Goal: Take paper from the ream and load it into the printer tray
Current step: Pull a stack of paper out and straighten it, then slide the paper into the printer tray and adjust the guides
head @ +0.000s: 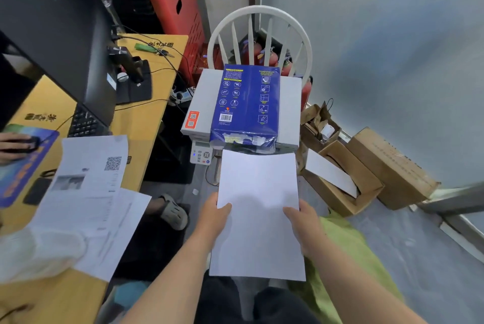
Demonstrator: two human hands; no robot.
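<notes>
A stack of blank white paper (258,208) is held flat in front of me, its far edge almost at the printer. My left hand (213,215) grips its left edge and my right hand (303,224) grips its right edge, thumbs on top. The blue paper ream (247,103) lies on top of the white printer (204,103), its torn open end facing me. The printer sits on a white chair (259,13). Its control panel (200,152) shows below the ream at the left. The printer tray itself is hidden behind the paper.
A yellow desk (146,119) at the left carries a black monitor (55,35), a keyboard (83,124) and printed sheets (89,192) hanging over its edge. Another person's hand (13,146) rests on a mouse. Open cardboard boxes (366,171) stand on the floor at the right.
</notes>
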